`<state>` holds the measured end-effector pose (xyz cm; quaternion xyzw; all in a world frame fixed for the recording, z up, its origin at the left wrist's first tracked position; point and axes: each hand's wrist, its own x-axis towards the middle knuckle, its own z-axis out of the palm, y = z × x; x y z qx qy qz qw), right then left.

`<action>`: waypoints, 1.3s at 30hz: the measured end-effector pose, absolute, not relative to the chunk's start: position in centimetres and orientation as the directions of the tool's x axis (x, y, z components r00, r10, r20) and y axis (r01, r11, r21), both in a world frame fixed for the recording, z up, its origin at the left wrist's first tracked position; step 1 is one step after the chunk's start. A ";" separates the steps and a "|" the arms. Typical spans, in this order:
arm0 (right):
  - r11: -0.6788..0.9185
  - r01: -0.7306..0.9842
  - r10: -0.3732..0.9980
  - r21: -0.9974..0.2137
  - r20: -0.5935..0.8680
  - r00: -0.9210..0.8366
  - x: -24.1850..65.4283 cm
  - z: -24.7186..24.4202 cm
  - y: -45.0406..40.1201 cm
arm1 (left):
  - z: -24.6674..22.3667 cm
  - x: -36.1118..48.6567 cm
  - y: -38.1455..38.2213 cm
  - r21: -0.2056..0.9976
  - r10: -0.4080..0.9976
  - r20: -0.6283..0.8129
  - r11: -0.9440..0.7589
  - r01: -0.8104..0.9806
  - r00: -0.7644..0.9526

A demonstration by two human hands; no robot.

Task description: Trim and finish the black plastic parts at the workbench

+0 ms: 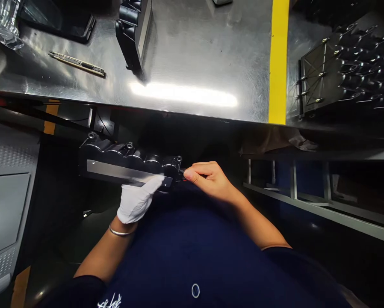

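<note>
A long black ribbed part [131, 164] with a grey strip along its side hangs in front of my body, below the table's edge. My left hand [139, 199], in a white glove, grips it from below near its right half, the thumb lying on the strip. Bare, my right hand [205, 175] is at the part's right end, thumb and forefinger pinched together. What they hold is too small to make out; a tiny red spot shows just below the fingertips.
On the metal table [195, 55] stand another black part [134, 38], tweezers [78, 64], a dark phone [60, 21] and a clear plastic item [2, 25]. Beyond the yellow tape [278, 64], several black parts [355, 68] are grouped. Grey rack bars [320, 209] run at the right.
</note>
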<state>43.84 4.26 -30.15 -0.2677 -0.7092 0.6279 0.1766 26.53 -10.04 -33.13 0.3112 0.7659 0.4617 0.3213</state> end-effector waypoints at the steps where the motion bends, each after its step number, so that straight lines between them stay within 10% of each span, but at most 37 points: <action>1: 0.046 0.181 0.595 -0.982 -0.119 -0.795 43.9 -30.1 4.4 | -32.8 26.6 -9.8 0.910 0.775 -0.172 0.361 0.203 -0.607; 6: 0.113 0.264 0.648 -0.958 -0.130 -0.751 43.7 -30.9 4.4 | -31.4 27.6 -8.5 0.934 0.722 -0.173 0.335 0.120 -0.670; 13: 0.560 0.439 0.807 -0.703 0.345 -0.479 43.7 -31.7 4.8 | -30.1 28.7 -7.3 0.826 0.638 -0.550 0.318 -0.466 -0.539; 18: 0.669 0.286 0.573 -0.686 0.230 -0.787 44.3 -30.3 5.2 | -29.2 28.9 -6.9 0.775 0.571 -0.616 0.316 -0.548 -0.542; 39: 0.596 0.462 0.704 -0.657 0.150 -0.694 43.5 -30.5 3.6 | -28.8 29.5 -6.7 0.754 0.553 -0.646 0.359 -0.550 -0.526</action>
